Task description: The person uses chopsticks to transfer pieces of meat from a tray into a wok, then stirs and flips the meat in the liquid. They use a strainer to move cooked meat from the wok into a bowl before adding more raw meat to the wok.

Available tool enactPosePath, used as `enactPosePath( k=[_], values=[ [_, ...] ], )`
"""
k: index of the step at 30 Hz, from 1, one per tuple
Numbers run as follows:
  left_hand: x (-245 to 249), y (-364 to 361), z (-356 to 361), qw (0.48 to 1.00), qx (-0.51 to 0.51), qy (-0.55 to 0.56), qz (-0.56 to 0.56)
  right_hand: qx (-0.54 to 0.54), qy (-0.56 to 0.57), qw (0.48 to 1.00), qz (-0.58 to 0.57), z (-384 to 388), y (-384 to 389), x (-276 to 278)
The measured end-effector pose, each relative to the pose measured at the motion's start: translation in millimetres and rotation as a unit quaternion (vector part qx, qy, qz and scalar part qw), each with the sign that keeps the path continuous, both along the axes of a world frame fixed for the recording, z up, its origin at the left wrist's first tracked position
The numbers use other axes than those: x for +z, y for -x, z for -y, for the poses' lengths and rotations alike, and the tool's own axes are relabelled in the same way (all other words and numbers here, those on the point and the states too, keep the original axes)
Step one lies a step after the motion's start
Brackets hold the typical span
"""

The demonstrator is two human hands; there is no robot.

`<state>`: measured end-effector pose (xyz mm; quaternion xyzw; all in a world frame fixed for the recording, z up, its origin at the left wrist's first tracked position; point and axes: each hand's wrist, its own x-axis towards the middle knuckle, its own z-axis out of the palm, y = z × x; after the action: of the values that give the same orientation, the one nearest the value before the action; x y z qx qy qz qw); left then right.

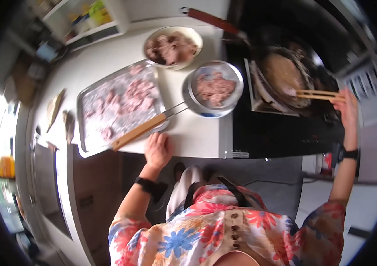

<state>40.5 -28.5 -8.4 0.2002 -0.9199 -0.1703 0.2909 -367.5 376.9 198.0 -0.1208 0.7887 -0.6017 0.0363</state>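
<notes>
My right hand [346,104] grips a pair of long wooden chopsticks [319,94]. Their tips are in a dark wok [319,77] at a pinkish piece of meat [290,91], in light brown bubbling liquid [281,71]. My left hand [158,148] rests on the counter's front edge, fingers loosely curled, holding nothing that shows. Just above it lies the wooden handle of a strainer [142,131], across the corner of a metal tray [82,119] with scattered raw meat pieces [137,95]. The strainer holds more meat [215,88] and rests over a bowl [213,116].
A pale bowl [148,40] of browned meat [170,48] stands at the back of the counter [206,142]. The wok's brown handle [210,20] sticks out to the left. The black cooktop [264,142] is at the right. A shelf [93,29] stands back left.
</notes>
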Motion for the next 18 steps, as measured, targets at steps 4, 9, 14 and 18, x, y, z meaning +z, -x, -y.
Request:
enactPosePath(
  k=[4, 9, 14, 18],
  values=[
    [1, 8, -11, 0.997, 0.070, -0.005, -0.028, -0.023, -0.056, 0.998, -0.022, 6, 6, 8],
    [-1, 10, -14, 0.997, 0.058, 0.047, 0.004, 0.001, -0.023, 0.999, -0.034, 2, 4, 17],
    [-2, 30, -16, 0.999, 0.029, 0.043, 0.013, -0.047, 0.018, 0.997, -0.058, 18, -20, 21],
    [3, 30, -19, 0.998, 0.034, 0.031, 0.029, -0.022, -0.007, 0.998, -0.050, 22, -17, -2]
  ],
)
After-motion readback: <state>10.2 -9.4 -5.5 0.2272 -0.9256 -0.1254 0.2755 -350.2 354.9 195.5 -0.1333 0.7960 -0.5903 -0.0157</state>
